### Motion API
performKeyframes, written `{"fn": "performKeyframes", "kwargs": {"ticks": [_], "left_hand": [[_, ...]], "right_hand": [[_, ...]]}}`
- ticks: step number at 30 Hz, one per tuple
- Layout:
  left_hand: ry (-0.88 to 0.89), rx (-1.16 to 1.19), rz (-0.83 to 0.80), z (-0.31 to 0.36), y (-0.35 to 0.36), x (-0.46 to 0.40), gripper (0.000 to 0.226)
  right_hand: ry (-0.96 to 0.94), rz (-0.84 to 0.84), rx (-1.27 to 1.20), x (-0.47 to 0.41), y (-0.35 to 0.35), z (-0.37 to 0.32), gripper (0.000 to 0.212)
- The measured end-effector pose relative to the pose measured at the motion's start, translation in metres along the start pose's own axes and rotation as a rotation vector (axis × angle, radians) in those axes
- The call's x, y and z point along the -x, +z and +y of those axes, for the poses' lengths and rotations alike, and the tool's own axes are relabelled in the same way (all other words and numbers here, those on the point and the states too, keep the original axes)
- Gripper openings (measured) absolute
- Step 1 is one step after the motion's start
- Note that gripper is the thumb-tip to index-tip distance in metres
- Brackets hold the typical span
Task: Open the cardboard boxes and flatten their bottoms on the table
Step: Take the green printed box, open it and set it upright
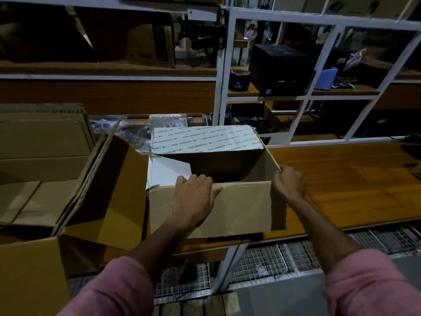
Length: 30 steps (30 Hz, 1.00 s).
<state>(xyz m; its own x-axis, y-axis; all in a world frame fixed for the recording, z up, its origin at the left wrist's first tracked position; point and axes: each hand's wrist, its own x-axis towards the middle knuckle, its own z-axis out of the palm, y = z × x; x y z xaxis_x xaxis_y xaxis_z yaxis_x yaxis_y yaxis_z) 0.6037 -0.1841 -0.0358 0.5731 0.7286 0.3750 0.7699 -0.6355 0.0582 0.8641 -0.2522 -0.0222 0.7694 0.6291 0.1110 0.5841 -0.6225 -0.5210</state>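
A brown cardboard box point(241, 208) stands open on the wooden table point(346, 185), at its near edge. White printed tape covers its far flap point(205, 139), and a white flap point(166, 172) folds inward at the left. My left hand point(193, 199) grips the top rim of the near wall, fingers curled over it. My right hand point(288, 182) pinches the near right corner of the box's rim. The box's inside is dark and its bottom is hidden.
A larger open cardboard box point(45, 179) with raised flaps stands close on the left. Plastic bags point(127, 128) lie behind it. White metal shelving point(222, 71) with dark boxes rises behind the table. Wire mesh point(268, 261) lies below the table edge.
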Motion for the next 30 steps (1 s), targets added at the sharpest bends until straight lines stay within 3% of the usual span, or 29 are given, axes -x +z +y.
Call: {"fn": "performKeyframes", "kwargs": {"ticks": [6, 10, 12, 15, 22, 26, 30], "left_hand": [[0.025, -0.003, -0.109, -0.001, -0.013, 0.0, 0.032], [0.02, 0.004, -0.128, 0.002, -0.017, 0.002, 0.031], [0.02, 0.021, -0.126, 0.003, -0.018, 0.006, 0.031], [0.033, 0.036, -0.123, 0.005, -0.023, 0.01, 0.029], [0.07, 0.167, -0.143, 0.019, -0.03, 0.029, 0.033], [-0.013, 0.207, -0.173, 0.023, -0.041, 0.027, 0.043], [-0.158, 0.348, -0.229, 0.017, -0.04, -0.001, 0.036]], "right_hand": [[-0.165, -0.044, 0.196, 0.01, -0.013, 0.008, 0.017], [-0.463, 0.068, 0.147, 0.038, -0.009, 0.012, 0.04], [-0.644, -0.036, 0.145, 0.052, -0.005, 0.013, 0.051], [-0.824, -0.152, 0.205, 0.066, -0.006, 0.014, 0.041], [-0.828, -0.227, 0.114, 0.064, -0.028, 0.029, 0.019], [-0.746, -0.383, -0.058, 0.061, -0.044, 0.02, 0.044], [-0.73, -0.448, 0.024, 0.051, -0.037, -0.02, 0.038]]}}
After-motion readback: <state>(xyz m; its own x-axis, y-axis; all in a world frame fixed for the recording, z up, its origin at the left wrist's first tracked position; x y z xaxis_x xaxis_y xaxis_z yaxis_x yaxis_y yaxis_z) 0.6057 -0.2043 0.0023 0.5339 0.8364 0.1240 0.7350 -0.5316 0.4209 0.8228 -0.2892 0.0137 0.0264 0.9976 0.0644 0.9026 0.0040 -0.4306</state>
